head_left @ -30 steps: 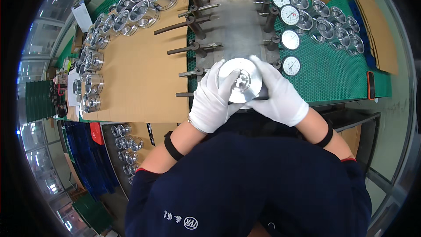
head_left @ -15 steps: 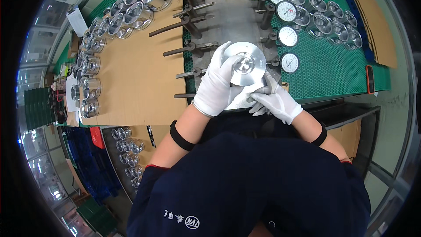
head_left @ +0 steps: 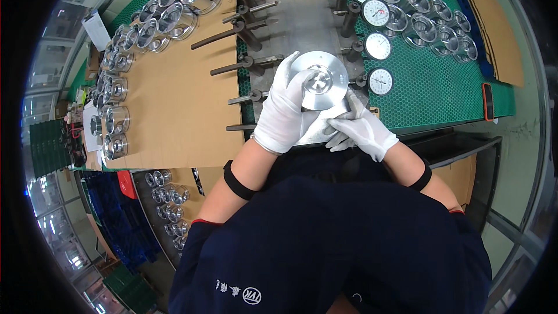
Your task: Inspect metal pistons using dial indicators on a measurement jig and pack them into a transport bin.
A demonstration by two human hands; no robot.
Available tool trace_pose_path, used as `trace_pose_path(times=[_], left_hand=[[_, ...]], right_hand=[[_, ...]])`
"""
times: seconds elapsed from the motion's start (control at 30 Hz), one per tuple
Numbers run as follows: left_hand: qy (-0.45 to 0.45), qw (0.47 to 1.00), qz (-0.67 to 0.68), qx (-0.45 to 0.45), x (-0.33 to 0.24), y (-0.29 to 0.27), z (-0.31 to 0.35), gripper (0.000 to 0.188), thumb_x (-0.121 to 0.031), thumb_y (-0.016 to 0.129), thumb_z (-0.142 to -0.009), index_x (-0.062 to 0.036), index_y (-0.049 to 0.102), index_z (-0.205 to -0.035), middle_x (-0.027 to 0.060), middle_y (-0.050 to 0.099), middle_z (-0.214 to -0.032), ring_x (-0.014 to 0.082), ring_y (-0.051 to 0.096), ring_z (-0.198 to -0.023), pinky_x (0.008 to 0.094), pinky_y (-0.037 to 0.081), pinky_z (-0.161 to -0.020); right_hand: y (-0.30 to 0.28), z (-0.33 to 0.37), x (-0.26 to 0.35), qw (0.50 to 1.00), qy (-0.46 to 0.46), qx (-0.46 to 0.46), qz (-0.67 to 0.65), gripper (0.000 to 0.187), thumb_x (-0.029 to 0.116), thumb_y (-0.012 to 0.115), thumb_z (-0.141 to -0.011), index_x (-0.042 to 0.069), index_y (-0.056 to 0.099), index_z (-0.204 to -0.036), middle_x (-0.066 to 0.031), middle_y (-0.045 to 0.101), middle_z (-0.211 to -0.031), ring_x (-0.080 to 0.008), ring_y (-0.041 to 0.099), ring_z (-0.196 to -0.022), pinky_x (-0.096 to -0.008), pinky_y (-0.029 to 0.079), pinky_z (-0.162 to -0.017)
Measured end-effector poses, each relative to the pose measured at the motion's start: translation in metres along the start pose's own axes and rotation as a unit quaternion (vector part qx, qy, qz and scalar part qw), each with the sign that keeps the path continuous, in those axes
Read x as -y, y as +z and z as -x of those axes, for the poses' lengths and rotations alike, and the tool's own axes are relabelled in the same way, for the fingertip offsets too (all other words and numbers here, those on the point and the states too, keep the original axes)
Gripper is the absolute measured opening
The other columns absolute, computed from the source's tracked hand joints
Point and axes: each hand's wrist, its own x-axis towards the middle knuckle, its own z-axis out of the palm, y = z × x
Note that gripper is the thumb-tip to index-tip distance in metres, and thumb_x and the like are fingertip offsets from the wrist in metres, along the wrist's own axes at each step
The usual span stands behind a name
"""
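A round machined metal part (head_left: 328, 97), bright silver with a stepped recess at its middle, is held over the near end of a steel plate (head_left: 296, 20). My left hand (head_left: 283, 109), in a white glove, is closed round its left side, with the thumb over the face near the central recess. At its lower right rim is my right hand (head_left: 366, 134), also gloved, fingers bent and closed against the edge. The underside of the part is hidden, as are some of my right fingertips.
Dark posts with rods (head_left: 247, 35) line both sides of the plate. White dial gauges (head_left: 378, 46) stand along its right. Shiny cup-like metal parts (head_left: 116, 119) sit on cardboard (head_left: 180, 99) at left; similar ones (head_left: 423, 28) stand on the green mat (head_left: 415, 102). A phone (head_left: 488, 102) lies far right.
The whole view has shifted slightly left and up. Both hands keep their hold on the round metal part, with little change in their pose.
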Motion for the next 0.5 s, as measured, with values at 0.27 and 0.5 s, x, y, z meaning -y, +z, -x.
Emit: trace_pose_path(times=[0.27,0.5], left_hand=[[0.004,0.999,0.024,-0.024,-0.013,-0.003,-0.004,0.075,-0.006,0.083,-0.058,-0.0137,0.047,-0.124,0.0258,0.043,-0.139,0.0442,0.054,-0.118,0.0434,0.049,-0.098],[-0.152,0.877,0.374,0.261,-0.133,-0.068,-0.051,0.065,-0.012,0.069,-0.081,-0.0005,0.042,-0.139,0.0164,0.063,-0.115,0.0257,0.064,-0.098,0.0332,0.051,-0.085]], right_hand=[[-0.003,0.011,0.007,0.997,0.006,-0.008,0.074,0.096,0.013,0.066,-0.091,0.002,-0.005,-0.153,-0.0177,0.068,-0.103,-0.0219,0.071,-0.074,-0.0309,0.059,-0.064],[-0.068,0.078,0.015,0.936,-0.309,-0.080,0.150,0.043,0.006,0.055,-0.096,-0.001,0.047,-0.138,-0.0123,0.058,-0.131,-0.0195,0.057,-0.118,-0.0324,0.047,-0.101]])
